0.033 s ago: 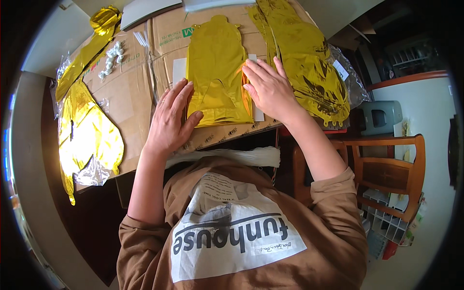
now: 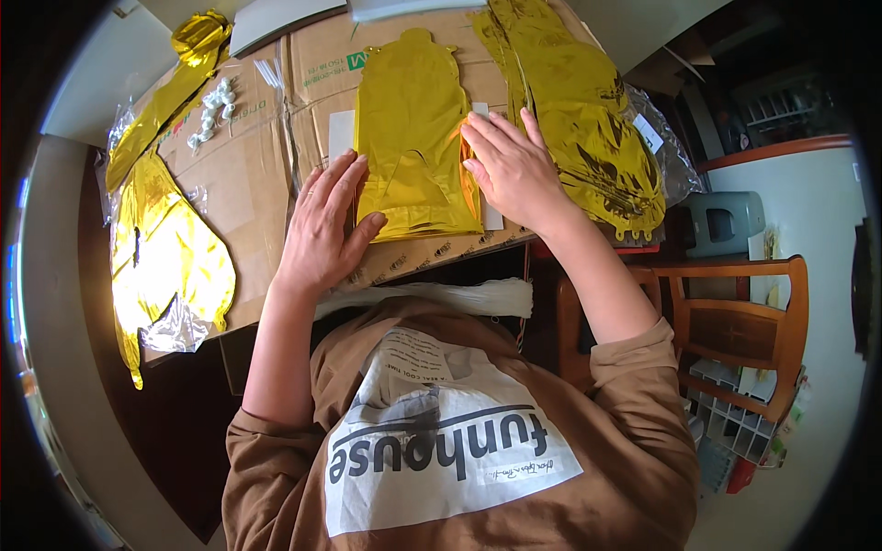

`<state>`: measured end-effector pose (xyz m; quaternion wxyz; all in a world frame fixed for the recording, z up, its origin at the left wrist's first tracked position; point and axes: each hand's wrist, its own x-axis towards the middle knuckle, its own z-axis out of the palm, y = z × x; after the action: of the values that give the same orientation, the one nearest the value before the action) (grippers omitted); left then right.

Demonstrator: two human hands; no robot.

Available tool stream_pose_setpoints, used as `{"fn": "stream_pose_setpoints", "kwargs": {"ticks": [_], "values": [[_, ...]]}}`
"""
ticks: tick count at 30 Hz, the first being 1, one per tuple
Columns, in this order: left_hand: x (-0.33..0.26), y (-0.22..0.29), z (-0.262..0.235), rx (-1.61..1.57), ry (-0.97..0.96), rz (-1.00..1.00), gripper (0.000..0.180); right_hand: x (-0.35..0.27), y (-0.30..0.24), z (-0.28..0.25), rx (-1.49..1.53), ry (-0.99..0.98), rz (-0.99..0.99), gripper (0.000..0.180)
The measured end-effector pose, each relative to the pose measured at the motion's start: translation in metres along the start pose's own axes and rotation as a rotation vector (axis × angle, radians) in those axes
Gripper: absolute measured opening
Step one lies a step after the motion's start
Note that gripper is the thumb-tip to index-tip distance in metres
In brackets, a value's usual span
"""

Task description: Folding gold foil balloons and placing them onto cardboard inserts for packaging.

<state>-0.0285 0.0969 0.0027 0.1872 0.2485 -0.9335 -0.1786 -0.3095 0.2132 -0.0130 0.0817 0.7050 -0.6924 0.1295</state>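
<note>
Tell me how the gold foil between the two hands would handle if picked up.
The foil would probably sag and fold rather than hold its shape: it lies flat and creased on the cardboard. It looks light for its size, being thin and sheet-like. Its smooth, shiny surface may make it somewhat slippery.

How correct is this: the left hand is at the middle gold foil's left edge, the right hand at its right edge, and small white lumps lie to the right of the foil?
One part is wrong: the head view shows the small white lumps to the left of the middle gold foil. The rest is right.
</note>
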Motion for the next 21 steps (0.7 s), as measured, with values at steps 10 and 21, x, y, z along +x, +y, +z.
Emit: {"fn": "stream_pose_setpoints", "kwargs": {"ticks": [10,21], "values": [[-0.030,-0.004,-0.017,0.102,-0.085,0.158,0.097,-0.009,-0.005,-0.006,0.009,-0.040,-0.016,0.047],[-0.059,0.005,-0.016,0.098,-0.060,0.102,0.091,-0.022,-0.011,-0.002,0.067,-0.032,-0.019,0.048]]}}
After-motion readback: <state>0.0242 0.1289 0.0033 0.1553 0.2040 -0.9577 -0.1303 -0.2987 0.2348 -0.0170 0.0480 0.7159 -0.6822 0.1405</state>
